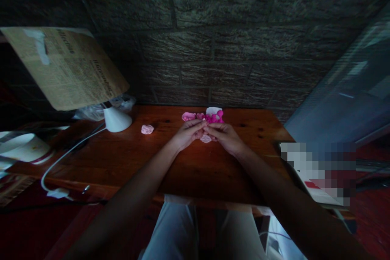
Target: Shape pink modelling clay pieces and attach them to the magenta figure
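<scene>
My left hand and my right hand meet over the wooden table, thumbs and fingertips pinched together. Whatever lies between the fingertips is too small and too covered to name; a little pale pink shows there. Just under the fingers is a light pink ruffled piece, like a flower; I cannot tell whether it rests on the wood or touches the hands. Behind the hands lie a pink cupped piece, several bright magenta pieces and a white piece. Farther left sits another pale pink crumpled piece.
On the left stands a lamp with a white base and printed paper shade; its white cable runs over the table's front edge. A white cup-like container is far left. A dark brick wall rises behind the table.
</scene>
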Tool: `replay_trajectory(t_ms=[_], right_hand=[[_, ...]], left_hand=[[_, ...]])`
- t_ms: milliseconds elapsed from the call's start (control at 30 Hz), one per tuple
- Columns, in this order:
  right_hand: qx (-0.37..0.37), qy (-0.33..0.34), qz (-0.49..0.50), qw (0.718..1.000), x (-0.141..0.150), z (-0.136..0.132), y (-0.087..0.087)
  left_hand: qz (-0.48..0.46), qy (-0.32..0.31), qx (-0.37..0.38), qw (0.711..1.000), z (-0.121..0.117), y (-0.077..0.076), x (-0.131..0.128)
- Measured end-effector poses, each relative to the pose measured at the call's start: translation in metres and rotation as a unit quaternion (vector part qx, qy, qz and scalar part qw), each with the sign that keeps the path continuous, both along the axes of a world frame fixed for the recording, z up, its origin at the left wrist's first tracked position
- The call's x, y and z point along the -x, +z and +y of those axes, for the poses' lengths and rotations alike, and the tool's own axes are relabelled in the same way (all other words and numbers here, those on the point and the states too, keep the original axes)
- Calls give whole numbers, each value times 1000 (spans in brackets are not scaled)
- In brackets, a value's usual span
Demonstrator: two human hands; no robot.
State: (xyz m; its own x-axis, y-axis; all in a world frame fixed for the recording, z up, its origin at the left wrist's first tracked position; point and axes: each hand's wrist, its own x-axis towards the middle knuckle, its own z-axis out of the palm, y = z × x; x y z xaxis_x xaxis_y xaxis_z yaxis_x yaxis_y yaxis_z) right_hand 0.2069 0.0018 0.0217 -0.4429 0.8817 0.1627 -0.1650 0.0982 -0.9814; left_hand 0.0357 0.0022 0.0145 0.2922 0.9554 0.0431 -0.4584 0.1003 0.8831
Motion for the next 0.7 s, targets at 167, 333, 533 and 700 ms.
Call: replay_trajectory(t_ms=[167, 333, 533, 700], right_hand=[[2, 3, -6, 1000, -1, 2, -1], [26, 11, 23, 999, 0, 1, 1], [-3, -4, 7, 1000, 1, -3, 3], [11, -11, 9, 1000, 3, -1, 0]], left_hand=[[-4, 4, -11, 1000, -1, 1, -1], [-41, -2, -2, 999, -4, 7, -3], [-3, 7, -13, 1000, -1, -1, -2], [-16, 19, 0, 1000, 1, -3, -1]])
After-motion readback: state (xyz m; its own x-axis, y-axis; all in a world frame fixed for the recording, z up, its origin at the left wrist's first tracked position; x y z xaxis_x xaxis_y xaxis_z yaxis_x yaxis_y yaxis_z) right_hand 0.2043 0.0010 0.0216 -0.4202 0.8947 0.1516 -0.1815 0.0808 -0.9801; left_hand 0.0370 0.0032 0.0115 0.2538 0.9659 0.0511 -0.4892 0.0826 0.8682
